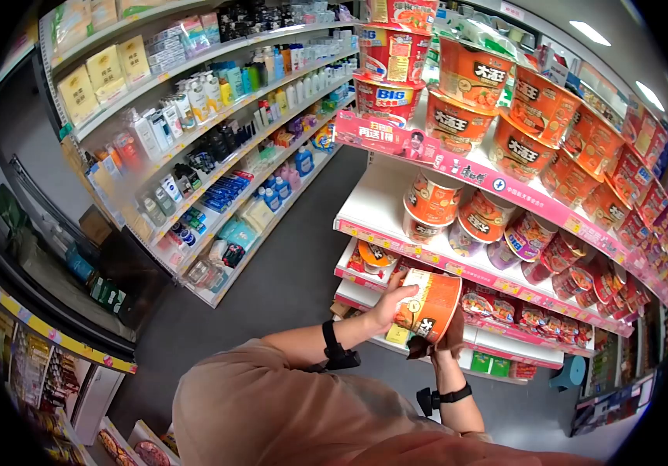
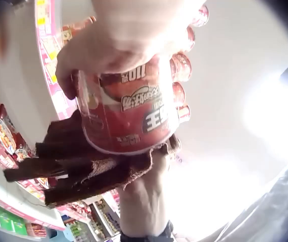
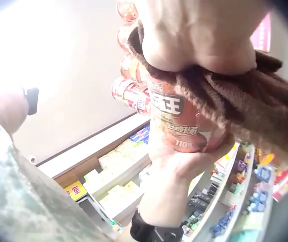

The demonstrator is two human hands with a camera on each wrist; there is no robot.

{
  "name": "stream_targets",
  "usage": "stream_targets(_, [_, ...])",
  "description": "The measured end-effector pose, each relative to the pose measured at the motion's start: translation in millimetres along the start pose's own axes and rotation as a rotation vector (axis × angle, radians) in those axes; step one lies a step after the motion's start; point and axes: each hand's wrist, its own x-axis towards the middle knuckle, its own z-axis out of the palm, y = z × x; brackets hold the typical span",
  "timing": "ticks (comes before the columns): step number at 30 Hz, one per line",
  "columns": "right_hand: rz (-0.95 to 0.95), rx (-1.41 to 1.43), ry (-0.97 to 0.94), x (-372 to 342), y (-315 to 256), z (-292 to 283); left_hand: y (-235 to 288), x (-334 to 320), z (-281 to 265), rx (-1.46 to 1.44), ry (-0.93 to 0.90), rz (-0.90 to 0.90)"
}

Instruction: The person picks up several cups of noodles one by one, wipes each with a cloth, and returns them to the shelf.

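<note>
An orange instant noodle cup (image 1: 429, 304) is held tilted in front of the shelf rack, between both hands. My left hand (image 1: 384, 311) grips one end of it, with the thumb along its side; in the left wrist view the left hand (image 2: 118, 40) curls round the cup (image 2: 129, 108). At the cup's other end, my right hand (image 1: 452, 342) holds a brown cloth (image 3: 234, 96) against it. The cloth hangs in folds beyond the cup and hides most of the right fingers. In the right wrist view the right hand (image 3: 199, 40) lies over the cloth.
Stacked noodle cups (image 1: 458, 124) fill the upper shelf ahead, with more cups (image 1: 433, 198) on the shelf below. Pink price strips (image 1: 427, 264) edge the shelves. Left of the aisle floor (image 1: 272, 241) stands a rack of bottles (image 1: 194, 101) and boxes. A blue bin (image 1: 569, 373) sits at lower right.
</note>
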Motion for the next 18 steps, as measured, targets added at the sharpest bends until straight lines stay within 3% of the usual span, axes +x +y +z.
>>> stream_targets(2, [-0.332,-0.645,-0.061,-4,-10,4,-4,5,-5,0.008,0.032,0.081])
stream_targets(3, [-0.474,-0.918,-0.118,-7,-23,6,-1,5,-8,-0.056,-0.027,-0.004])
stream_targets(5, [-0.555,-1.135,-0.235,-4,-39,3,8,2,-6,-0.193,-0.148,-0.185])
stream_targets(8, [-0.477,-1.153,-0.31,14,-37,-9,8,-14,7,-0.044,-0.154,-0.003])
stream_targets(12, [-0.303,-0.653,-0.164,17,-21,7,0,-2,-7,0.003,-0.029,0.173])
stream_targets(13, [-0.339,-0.64,-0.127,13,-20,14,3,4,-10,-0.022,0.025,0.195])
stream_targets(16, [-0.573,-0.853,-0.094,10,-39,33,11,-2,-10,-0.134,-0.079,0.054])
stream_targets(18, [-0.61,-0.907,-0.124,22,-43,32,12,-16,-2,-0.117,-0.119,0.04])
